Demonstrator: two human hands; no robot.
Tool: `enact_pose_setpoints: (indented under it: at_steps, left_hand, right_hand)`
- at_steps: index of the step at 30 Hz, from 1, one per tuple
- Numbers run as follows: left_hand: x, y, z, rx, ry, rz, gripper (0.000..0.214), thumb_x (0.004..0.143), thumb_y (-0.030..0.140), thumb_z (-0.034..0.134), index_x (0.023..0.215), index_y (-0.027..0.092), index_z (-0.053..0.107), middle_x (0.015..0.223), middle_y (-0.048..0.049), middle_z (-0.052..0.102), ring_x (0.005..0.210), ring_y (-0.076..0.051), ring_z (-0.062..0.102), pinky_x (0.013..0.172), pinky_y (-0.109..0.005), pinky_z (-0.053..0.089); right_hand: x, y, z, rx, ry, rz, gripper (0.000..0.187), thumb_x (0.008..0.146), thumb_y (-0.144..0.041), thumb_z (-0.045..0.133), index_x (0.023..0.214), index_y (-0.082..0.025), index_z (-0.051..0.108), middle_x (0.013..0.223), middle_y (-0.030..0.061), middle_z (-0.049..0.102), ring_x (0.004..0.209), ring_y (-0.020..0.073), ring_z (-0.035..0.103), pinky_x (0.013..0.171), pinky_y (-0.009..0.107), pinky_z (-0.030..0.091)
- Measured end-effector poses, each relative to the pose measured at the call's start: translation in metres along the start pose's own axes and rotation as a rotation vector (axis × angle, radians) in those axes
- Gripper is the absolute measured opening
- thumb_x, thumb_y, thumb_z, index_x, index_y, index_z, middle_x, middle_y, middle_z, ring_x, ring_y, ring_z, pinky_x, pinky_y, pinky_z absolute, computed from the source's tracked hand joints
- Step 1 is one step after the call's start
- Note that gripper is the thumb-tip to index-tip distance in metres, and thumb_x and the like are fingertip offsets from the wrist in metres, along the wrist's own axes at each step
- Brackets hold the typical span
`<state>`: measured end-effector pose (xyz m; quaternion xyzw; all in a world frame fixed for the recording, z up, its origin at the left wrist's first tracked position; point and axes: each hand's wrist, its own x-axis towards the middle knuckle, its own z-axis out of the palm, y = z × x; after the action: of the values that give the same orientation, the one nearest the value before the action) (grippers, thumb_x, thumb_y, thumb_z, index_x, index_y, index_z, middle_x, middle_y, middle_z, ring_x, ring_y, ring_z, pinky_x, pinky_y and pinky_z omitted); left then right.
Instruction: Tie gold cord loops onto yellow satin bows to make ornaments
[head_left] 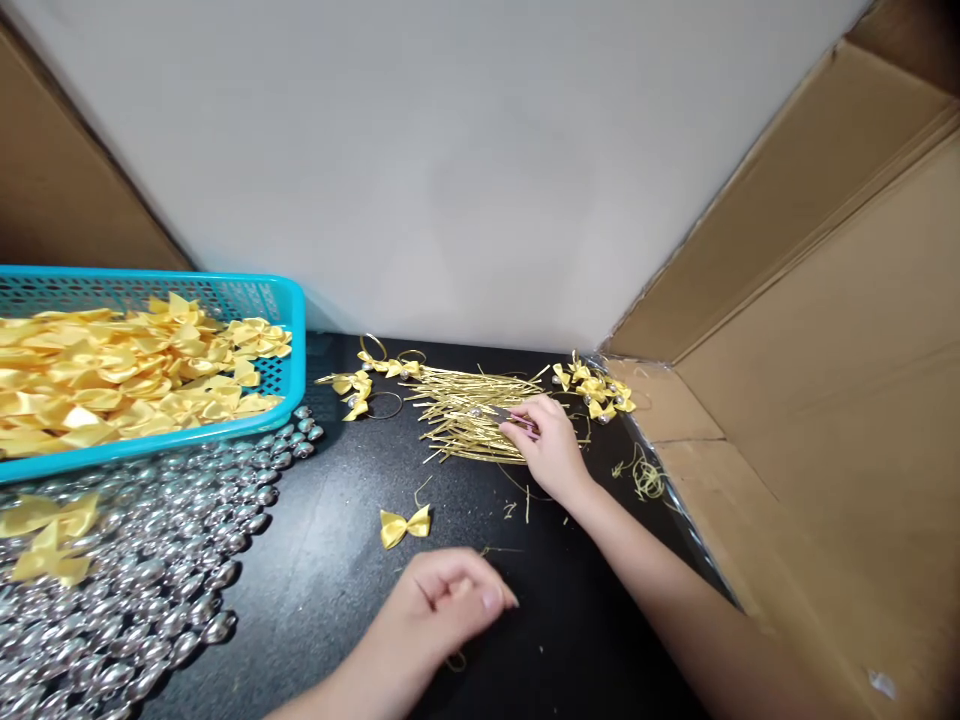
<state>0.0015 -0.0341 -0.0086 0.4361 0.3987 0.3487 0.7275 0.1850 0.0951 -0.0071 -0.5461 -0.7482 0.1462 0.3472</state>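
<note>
My right hand is over the right part of a pile of gold twist ties. Its thumb and fingers pinch a thin pink item, mostly covered, whose kind I cannot make out. Closer to me, my left hand hovers above the black table with fingers curled and thumb pressed against them; whatever is in that pinch is hidden. Just beyond it lies a single yellow satin bow. A loop of gold cord shows beneath the left hand.
A turquoise basket of yellow bows stands left, with many silver beads before it. Finished-looking bows with beads lie left and right of the ties. Tangled gold thread sits near the cardboard wall.
</note>
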Motion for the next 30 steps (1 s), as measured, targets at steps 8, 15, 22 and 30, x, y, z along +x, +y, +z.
enact_pose_setpoints:
  at_steps: [8, 15, 22, 30]
  left_hand:
    - [-0.008, -0.006, 0.026, 0.925, -0.277, 0.692, 0.026, 0.093, 0.030, 0.056, 0.115, 0.032, 0.069, 0.104, -0.0072, 0.077, 0.092, -0.027, 0.067, 0.091, -0.040, 0.042]
    - [-0.020, 0.075, -0.056, 1.463, 0.185, 0.346, 0.022, 0.085, 0.023, 0.060, 0.104, 0.021, 0.070, 0.096, -0.0098, 0.070, 0.087, -0.029, 0.061, 0.075, -0.043, 0.048]
    - [-0.013, 0.062, -0.079, 1.464, 0.125, 0.303, 0.023, 0.088, 0.033, 0.059, 0.105, 0.020, 0.068, 0.101, -0.0081, 0.068, 0.090, -0.025, 0.061, 0.080, -0.040, 0.049]
    - [-0.008, 0.053, -0.085, 1.476, 0.099, 0.398, 0.015, 0.091, 0.025, 0.052, 0.093, 0.020, 0.066, 0.097, -0.0068, 0.068, 0.086, -0.023, 0.059, 0.078, -0.037, 0.048]
  right_hand:
    - [0.003, 0.007, 0.012, -0.176, 0.028, 0.054, 0.011, 0.084, -0.026, 0.063, 0.088, -0.018, 0.070, 0.094, 0.0091, 0.062, 0.091, 0.0266, 0.054, 0.082, 0.041, 0.045]
    - [0.003, 0.003, 0.013, -0.213, 0.036, 0.078, 0.015, 0.084, -0.025, 0.059, 0.092, -0.018, 0.070, 0.098, 0.0102, 0.064, 0.096, 0.0296, 0.054, 0.080, 0.043, 0.042]
    - [-0.012, -0.030, -0.004, -0.147, -0.012, -0.075, 0.014, 0.083, -0.018, 0.062, 0.094, -0.020, 0.068, 0.103, 0.0059, 0.064, 0.102, 0.0244, 0.054, 0.089, 0.038, 0.039]
    - [-0.068, -0.056, -0.038, -0.106, -0.382, -0.064, 0.009, 0.079, -0.018, 0.073, 0.078, -0.022, 0.065, 0.088, -0.0010, 0.064, 0.091, 0.0193, 0.056, 0.084, 0.038, 0.033]
